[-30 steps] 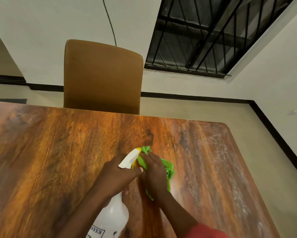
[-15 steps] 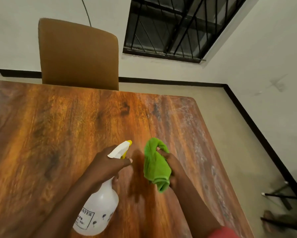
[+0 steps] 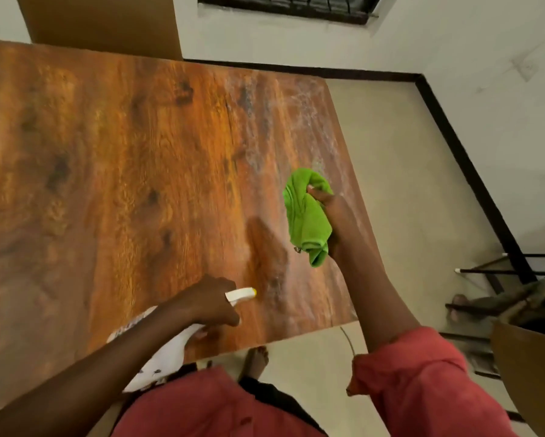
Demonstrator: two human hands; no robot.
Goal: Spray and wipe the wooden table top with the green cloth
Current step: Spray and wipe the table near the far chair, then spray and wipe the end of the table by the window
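The wooden table top (image 3: 113, 171) fills the left and middle of the view, with pale dusty streaks along its right side. My right hand (image 3: 337, 222) holds the bunched green cloth (image 3: 307, 216) lifted above the table's right part. My left hand (image 3: 209, 302) grips the neck of a white spray bottle (image 3: 167, 348) near the table's front edge. Its white nozzle with a yellow tip (image 3: 242, 293) points right, toward a dark shadow on the wood below the cloth.
A brown chair back (image 3: 101, 23) stands behind the table's far edge. Right of the table lies beige floor (image 3: 406, 200) with a black skirting line, thin metal legs (image 3: 510, 271) and another brown seat (image 3: 529, 367). A barred window (image 3: 290, 7) is on the far wall.
The view has tilted down and the table's front edge now shows. My right hand has lifted the cloth off the table and moved it right. My left hand drew the bottle back toward me.
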